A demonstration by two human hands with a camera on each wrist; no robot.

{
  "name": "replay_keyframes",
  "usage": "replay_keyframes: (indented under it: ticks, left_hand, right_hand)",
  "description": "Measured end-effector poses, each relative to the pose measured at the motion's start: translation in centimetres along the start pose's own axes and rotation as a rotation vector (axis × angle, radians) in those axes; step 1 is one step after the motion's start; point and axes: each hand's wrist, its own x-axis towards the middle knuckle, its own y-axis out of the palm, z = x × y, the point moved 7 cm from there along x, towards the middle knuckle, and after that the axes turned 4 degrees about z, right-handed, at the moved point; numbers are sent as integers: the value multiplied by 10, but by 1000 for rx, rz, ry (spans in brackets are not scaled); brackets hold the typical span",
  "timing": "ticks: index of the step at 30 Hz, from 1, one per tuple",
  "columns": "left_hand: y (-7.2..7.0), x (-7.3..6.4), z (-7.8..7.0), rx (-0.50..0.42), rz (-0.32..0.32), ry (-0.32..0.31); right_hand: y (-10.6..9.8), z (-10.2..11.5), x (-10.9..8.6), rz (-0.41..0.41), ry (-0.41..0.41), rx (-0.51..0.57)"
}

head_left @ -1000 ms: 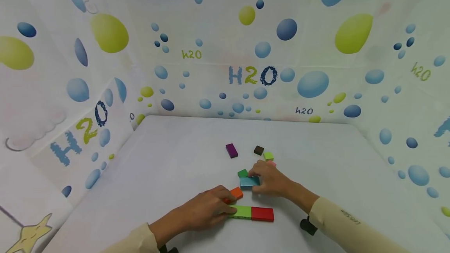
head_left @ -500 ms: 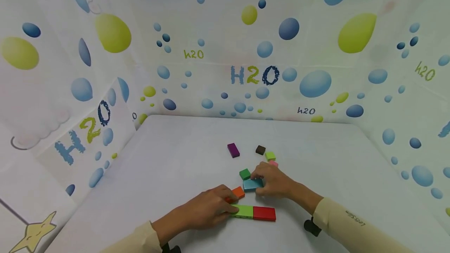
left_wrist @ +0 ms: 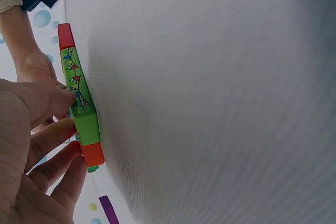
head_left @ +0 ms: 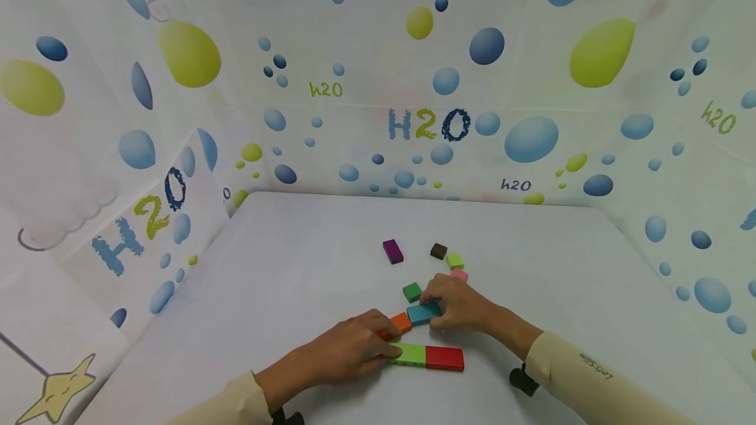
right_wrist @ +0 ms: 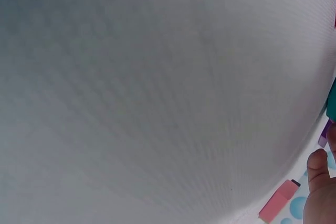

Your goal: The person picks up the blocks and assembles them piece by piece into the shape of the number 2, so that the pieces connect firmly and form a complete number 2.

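Observation:
In the head view my left hand (head_left: 353, 347) holds an orange block (head_left: 402, 323) under curled fingers, while its thumb rests on a light green block (head_left: 410, 354). That green block, printed with bunting (left_wrist: 79, 85) in the left wrist view, lies end to end with a red block (head_left: 445, 358). My right hand (head_left: 461, 303) pinches a turquoise block (head_left: 422, 313) between thumb and fingers. The turquoise block's left end meets the orange one. A dark green block (head_left: 412, 292) lies just behind it. My left fingers partly cover the orange block.
Farther back on the white table (head_left: 295, 248) lie a purple block (head_left: 392, 251), a dark brown block (head_left: 438, 251) and a small lime block (head_left: 455, 261). A pink block (head_left: 459, 274) sits just behind my right hand. A patterned sheet (head_left: 354, 51) surrounds the table.
My right hand has turned the turquoise block slightly and shifted it against the orange block's end. The dark green block shows more fully now. My left hand holds its place.

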Motion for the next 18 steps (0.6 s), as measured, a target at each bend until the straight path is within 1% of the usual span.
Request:
replay_keyframes:
  ticks: [5,12,18]
  left_hand:
    - [-1,1,0,-1,3,-2]
    - [1,2,1,4,10,-8]
    - [1,1,1,7,2,-6]
  right_hand:
    - [-1,1,-1,2,2,-5]
    - [2,-1,0,17,16,-8]
    - [3,-2,1,39,33,-2]
